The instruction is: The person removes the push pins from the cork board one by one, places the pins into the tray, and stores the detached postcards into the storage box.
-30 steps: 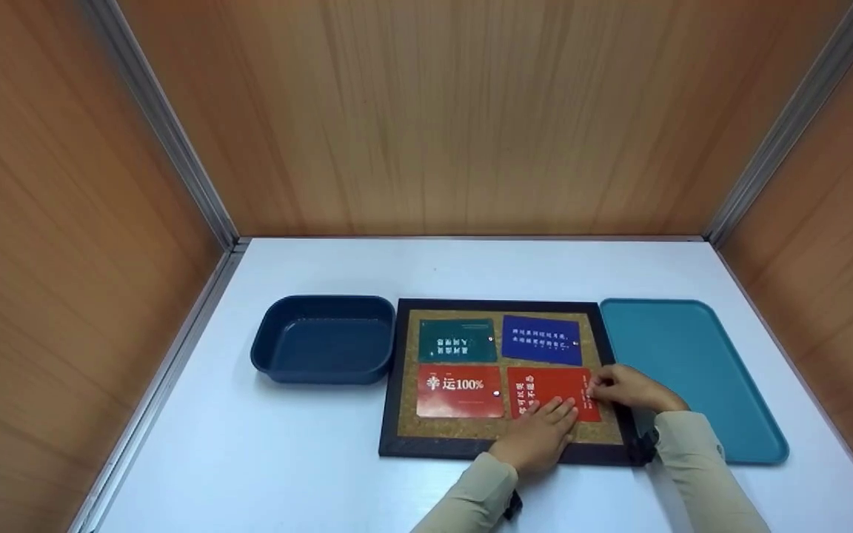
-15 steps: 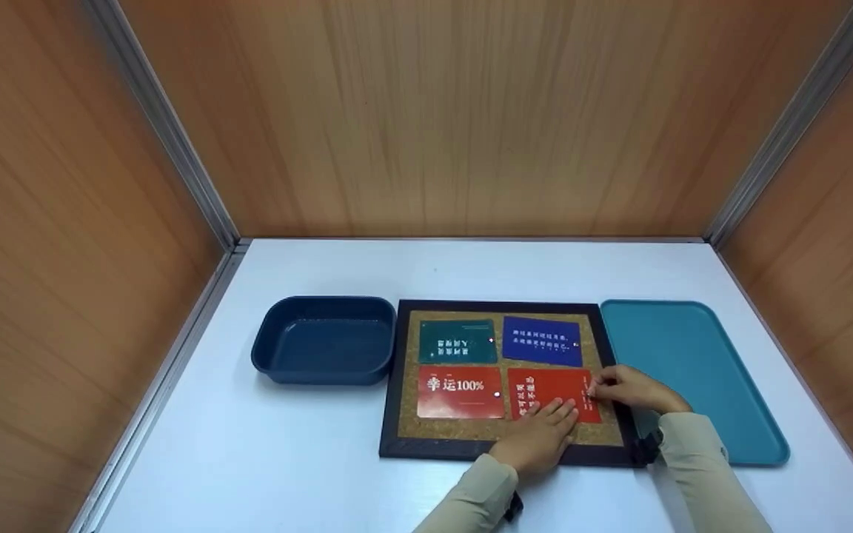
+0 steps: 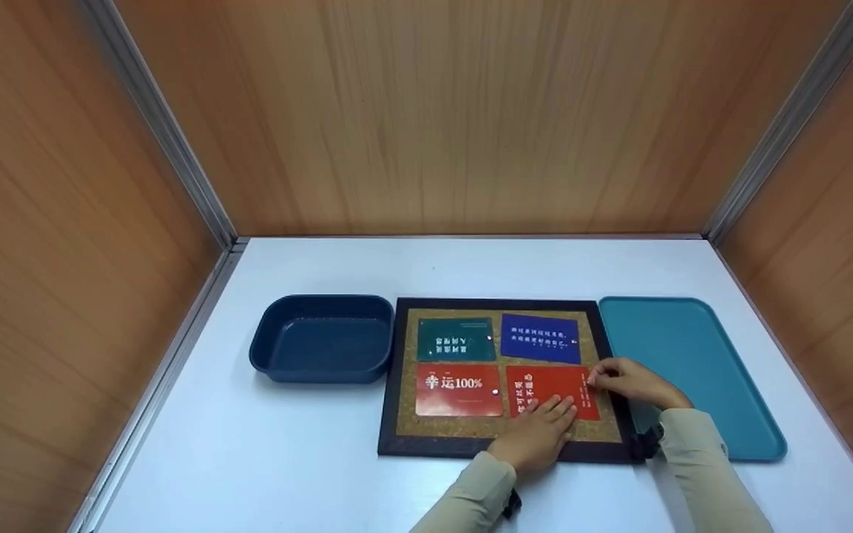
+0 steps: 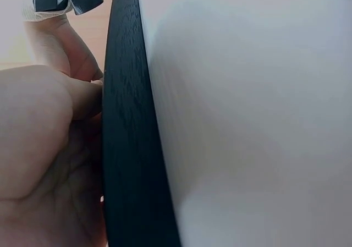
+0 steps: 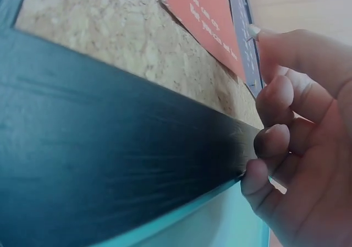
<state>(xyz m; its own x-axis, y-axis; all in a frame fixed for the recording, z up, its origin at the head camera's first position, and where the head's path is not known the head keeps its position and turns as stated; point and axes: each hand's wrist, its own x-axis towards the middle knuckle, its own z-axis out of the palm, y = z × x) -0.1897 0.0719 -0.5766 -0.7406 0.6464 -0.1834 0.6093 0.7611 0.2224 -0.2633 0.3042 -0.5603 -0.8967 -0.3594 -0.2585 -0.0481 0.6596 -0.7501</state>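
Observation:
My left hand (image 3: 534, 438) lies with spread, straight fingers on the lower part of a red card (image 3: 552, 381), which rests on a framed cork board (image 3: 449, 428). In the left wrist view its palm stands beside the board's dark frame (image 4: 129, 126). My right hand (image 3: 635, 381) is at that card's right edge, near its upper right corner. Between thumb and index finger it pinches a small pale pushpin (image 5: 253, 31), its thin tip close over the cards in the right wrist view. The other fingers are loosely curled.
A red card (image 3: 460, 403), a green card (image 3: 456, 329) and a blue card (image 3: 540, 340) are pinned to the board. A deep navy dish (image 3: 323, 374) stands left of it, a flat teal tray (image 3: 693, 355) at its right. Wooden panels (image 3: 456, 118) enclose the white table (image 3: 263, 459).
My right hand has risen slightly along the red card's right edge toward its upper corner, with the pushpin at its fingertips. My left hand keeps its place on the card.

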